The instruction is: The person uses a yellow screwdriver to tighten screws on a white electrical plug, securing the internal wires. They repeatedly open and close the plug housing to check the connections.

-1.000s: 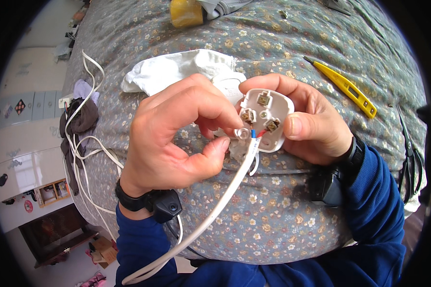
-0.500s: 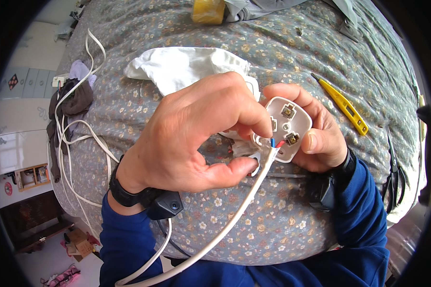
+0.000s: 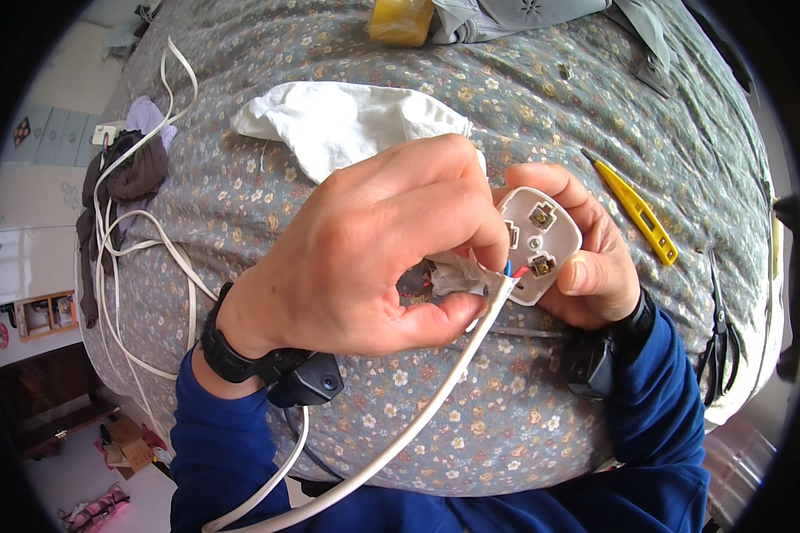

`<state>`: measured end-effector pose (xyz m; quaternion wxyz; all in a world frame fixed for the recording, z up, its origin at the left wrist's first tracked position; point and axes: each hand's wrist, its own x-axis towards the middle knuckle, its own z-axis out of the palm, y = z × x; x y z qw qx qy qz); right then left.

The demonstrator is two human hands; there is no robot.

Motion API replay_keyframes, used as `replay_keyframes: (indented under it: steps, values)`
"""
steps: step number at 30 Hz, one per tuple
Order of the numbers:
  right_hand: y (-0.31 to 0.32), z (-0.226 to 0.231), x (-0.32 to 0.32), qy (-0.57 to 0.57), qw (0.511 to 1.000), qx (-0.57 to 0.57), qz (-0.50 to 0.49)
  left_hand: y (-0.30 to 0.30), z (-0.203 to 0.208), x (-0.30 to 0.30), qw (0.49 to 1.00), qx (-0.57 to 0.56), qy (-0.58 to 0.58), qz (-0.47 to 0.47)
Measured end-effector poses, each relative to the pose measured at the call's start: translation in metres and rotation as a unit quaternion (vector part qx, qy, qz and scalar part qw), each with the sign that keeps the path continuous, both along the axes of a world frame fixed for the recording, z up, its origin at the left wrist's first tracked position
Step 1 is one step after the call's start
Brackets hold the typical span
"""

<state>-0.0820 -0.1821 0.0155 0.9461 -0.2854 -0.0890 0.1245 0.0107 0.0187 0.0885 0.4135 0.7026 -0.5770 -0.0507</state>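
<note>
My right hand (image 3: 600, 258) grips a white plug housing (image 3: 526, 220), its inner side with metal contacts turned up and the thumb on its edge. A thick white cable (image 3: 436, 404) rises to the housing; a blue wire (image 3: 508, 266) and a red wire (image 3: 521, 271) come out of its end. My left hand (image 3: 364, 249) is curled beside the cable end, index fingertip near the blue wire and thumb next to the cable. What its fingers pinch is hidden. A crumpled whitish, see-through scrap (image 3: 458, 274) shows between thumb and index finger.
A white cloth (image 3: 338, 124) lies beyond my hands on the flowered fabric (image 3: 507, 417). To the right are a yellow utility knife (image 3: 640, 213) and black scissors (image 3: 718, 342). Loose white cord (image 3: 120, 258) and dark cloth (image 3: 133, 178) lie left. A yellow tape roll (image 3: 400, 21) sits at the far side.
The left thumb has moved slightly nearer the cable end, and more of the whitish scrap shows between the fingers. My right hand still holds the housing. The whole view has shifted a little.
</note>
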Motion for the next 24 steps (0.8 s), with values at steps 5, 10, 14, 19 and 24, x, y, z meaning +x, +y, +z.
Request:
replay_keyframes:
  steps: [5, 10, 14, 19, 24]
  values:
    - [-0.0005, -0.0001, 0.0000, 0.001, 1.000, -0.016, -0.006, -0.0006, -0.0008, 0.0008, 1.000, 0.003, 0.001, -0.005]
    - [-0.0016, 0.0033, -0.0007, 0.035, 0.998, -0.053, -0.011, -0.0004, -0.0005, 0.0023, 1.000, -0.004, 0.000, -0.007]
    - [-0.0010, 0.0031, -0.0009, 0.031, 0.998, -0.053, -0.016, -0.0015, -0.0009, 0.0002, 1.000, -0.008, -0.013, 0.006]
    - [-0.0032, 0.0028, -0.0008, 0.035, 0.997, -0.063, -0.004, -0.0029, -0.0031, -0.0005, 0.999, -0.016, -0.033, 0.002]
    - [-0.0023, 0.0024, -0.0001, 0.030, 0.998, -0.055, -0.006, -0.0030, -0.0053, 0.0010, 0.997, -0.042, -0.057, -0.001]
